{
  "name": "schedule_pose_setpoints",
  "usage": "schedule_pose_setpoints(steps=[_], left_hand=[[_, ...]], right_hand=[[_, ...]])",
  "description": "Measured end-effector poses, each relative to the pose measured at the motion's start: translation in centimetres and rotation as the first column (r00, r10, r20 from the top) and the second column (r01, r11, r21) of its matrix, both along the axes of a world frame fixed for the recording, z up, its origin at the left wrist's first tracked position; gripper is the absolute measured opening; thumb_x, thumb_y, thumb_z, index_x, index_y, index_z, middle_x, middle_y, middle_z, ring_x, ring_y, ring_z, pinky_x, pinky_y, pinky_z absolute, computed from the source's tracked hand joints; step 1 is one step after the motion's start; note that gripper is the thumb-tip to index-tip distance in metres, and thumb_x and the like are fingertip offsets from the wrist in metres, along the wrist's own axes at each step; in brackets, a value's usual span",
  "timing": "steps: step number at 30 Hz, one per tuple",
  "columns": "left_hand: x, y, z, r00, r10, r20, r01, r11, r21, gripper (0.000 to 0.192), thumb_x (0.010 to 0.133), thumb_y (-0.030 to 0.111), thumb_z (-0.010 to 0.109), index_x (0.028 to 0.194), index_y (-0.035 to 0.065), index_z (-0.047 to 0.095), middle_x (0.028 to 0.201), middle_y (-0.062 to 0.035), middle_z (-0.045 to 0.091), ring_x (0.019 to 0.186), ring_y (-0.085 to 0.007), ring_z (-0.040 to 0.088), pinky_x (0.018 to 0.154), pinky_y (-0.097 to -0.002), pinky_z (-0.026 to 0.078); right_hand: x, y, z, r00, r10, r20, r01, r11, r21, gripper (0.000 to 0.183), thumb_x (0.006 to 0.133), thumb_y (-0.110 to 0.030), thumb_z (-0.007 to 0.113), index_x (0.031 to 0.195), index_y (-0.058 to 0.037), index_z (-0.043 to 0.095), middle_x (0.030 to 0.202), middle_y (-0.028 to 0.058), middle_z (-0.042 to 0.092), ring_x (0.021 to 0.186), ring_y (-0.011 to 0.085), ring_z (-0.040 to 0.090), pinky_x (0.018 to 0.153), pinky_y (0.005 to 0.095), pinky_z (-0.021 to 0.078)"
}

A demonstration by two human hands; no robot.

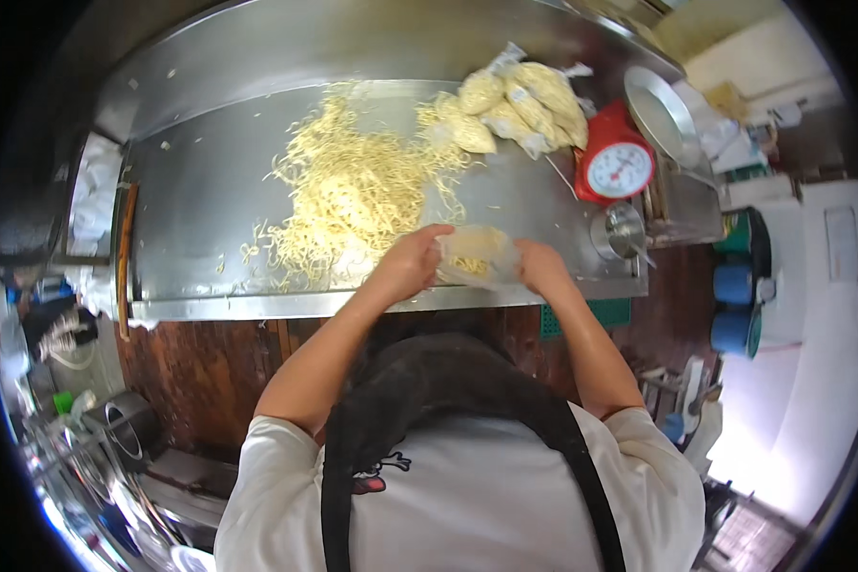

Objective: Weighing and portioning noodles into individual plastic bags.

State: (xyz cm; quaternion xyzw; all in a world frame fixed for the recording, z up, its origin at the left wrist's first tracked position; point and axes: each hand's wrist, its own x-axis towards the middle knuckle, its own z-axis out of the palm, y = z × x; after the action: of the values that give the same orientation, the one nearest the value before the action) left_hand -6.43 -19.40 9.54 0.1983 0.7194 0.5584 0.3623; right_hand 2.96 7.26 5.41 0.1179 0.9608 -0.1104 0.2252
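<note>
Between my hands, over the front edge of a steel worktable (200, 236), a clear plastic bag (477, 254) with some noodles in its lower part is stretched sideways. My left hand (416, 263) grips the bag's left side. The right side is pinched in the fingers of my right hand (538, 264). A large loose heap of yellow noodles (361, 189) lies just beyond my left hand. Several filled, knotted bags of noodles (536, 107) are piled farther back to the right, beside a red dial scale (618, 168). The bag is slightly blurred.
A metal cup (615, 232) with a utensil in it stands near the table's right front corner. A round metal pan (661, 114) sits by the scale. At the table's left end lie a wooden stick (126, 257) and white plastic bags (96, 193). Blue bins (735, 332) stand at right.
</note>
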Motion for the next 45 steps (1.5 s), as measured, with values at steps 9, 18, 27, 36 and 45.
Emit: schedule_pose_setpoints(steps=[9, 18, 27, 36, 45], left_hand=[[-7.5, 9.0, 7.5, 0.802, -0.155, -0.576, 0.080, 0.985, -0.153, 0.028, 0.095, 0.012, 0.045, 0.114, 0.0011, 0.063, 0.058, -0.0100, 0.056, 0.049, -0.0169, 0.056, 0.051, -0.0327, 0.047], [-10.2, 26.5, 26.8, 0.851, 0.023, -0.524, 0.116, 0.966, 0.231, 0.027, 0.091, 0.012, 0.053, 0.112, -0.0022, 0.064, 0.061, -0.0023, 0.057, 0.047, -0.0116, 0.052, 0.046, -0.0281, 0.046], [-13.0, 39.4, 22.5, 0.707, -0.097, -0.701, 0.085, 0.995, -0.052, 0.025, 0.090, 0.014, 0.053, 0.104, -0.0025, 0.066, 0.061, -0.0148, 0.064, 0.050, -0.0212, 0.066, 0.048, -0.0338, 0.055], [-12.3, 42.9, 21.9, 0.706, -0.005, -0.708, 0.037, 0.999, 0.030, 0.047, 0.086, 0.032, 0.067, 0.119, -0.0012, 0.059, 0.061, -0.0073, 0.060, 0.048, -0.0155, 0.059, 0.047, -0.0296, 0.051], [-12.7, 42.1, 19.1, 0.850, 0.066, -0.522, 0.072, 0.968, 0.239, 0.037, 0.092, 0.025, 0.063, 0.119, -0.0006, 0.060, 0.069, -0.0028, 0.059, 0.051, -0.0108, 0.055, 0.043, -0.0268, 0.045]], right_hand=[[-1.1, 9.3, 9.3, 0.534, -0.483, -0.694, 0.151, 0.862, -0.484, 0.023, 0.090, -0.013, 0.053, 0.105, -0.0012, 0.067, 0.093, 0.0233, 0.067, 0.090, 0.0392, 0.065, 0.079, 0.0415, 0.0501], [-1.5, 20.9, 30.7, 0.062, -0.334, -0.941, 0.254, 0.917, -0.308, 0.023, 0.088, -0.014, 0.055, 0.103, -0.0090, 0.072, 0.072, 0.0085, 0.064, 0.058, 0.0152, 0.060, 0.056, 0.0302, 0.0462], [-3.5, 32.0, 23.4, 0.225, -0.342, -0.912, 0.522, 0.833, -0.184, 0.029, 0.083, -0.025, 0.062, 0.108, -0.0122, 0.069, 0.096, 0.0176, 0.069, 0.095, 0.0359, 0.064, 0.083, 0.0427, 0.0509], [-4.6, 35.1, 20.9, 0.295, -0.276, -0.915, 0.489, 0.866, -0.104, 0.066, 0.079, -0.062, 0.065, 0.112, -0.0051, 0.067, 0.116, 0.0140, 0.066, 0.102, 0.0333, 0.065, 0.089, 0.0411, 0.0496], [-4.8, 33.5, 21.3, 0.371, -0.348, -0.861, 0.472, 0.869, -0.148, 0.059, 0.089, -0.058, 0.054, 0.086, -0.0024, 0.076, 0.127, 0.0103, 0.061, 0.105, 0.0296, 0.063, 0.092, 0.0373, 0.0470]])
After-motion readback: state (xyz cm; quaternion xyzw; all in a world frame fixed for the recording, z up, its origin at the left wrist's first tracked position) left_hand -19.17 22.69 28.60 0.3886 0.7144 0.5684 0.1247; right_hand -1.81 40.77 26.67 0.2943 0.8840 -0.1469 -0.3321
